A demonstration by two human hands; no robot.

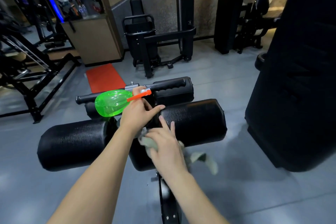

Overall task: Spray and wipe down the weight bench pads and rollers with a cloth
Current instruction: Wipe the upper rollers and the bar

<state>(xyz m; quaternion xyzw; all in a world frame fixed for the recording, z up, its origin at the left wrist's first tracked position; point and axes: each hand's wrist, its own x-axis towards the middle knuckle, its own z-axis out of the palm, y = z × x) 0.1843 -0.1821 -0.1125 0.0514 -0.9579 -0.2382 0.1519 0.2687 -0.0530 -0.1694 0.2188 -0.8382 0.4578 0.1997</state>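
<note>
Two large black foam rollers lie across the bench end, the left roller (pixel 72 143) and the right roller (pixel 196 120). My left hand (pixel 136 114) holds a green spray bottle (pixel 111 103) with an orange nozzle, tipped on its side, while its fingers reach onto the right roller's inner end. My right hand (pixel 163 143) presses a pale grey-green cloth (pixel 200 158) against the right roller's near side; part of the cloth hangs loose to the right. Smaller black rollers and a handle bar (pixel 169 85) sit behind.
A tall black punching bag (pixel 294 71) stands close on the right. An orange mat (pixel 104 77) lies on the grey floor ahead. Black gym machines (pixel 156 42) line the back wall, and a rack frame (pixel 32 71) is on the left. The bench frame (pixel 167 202) runs below.
</note>
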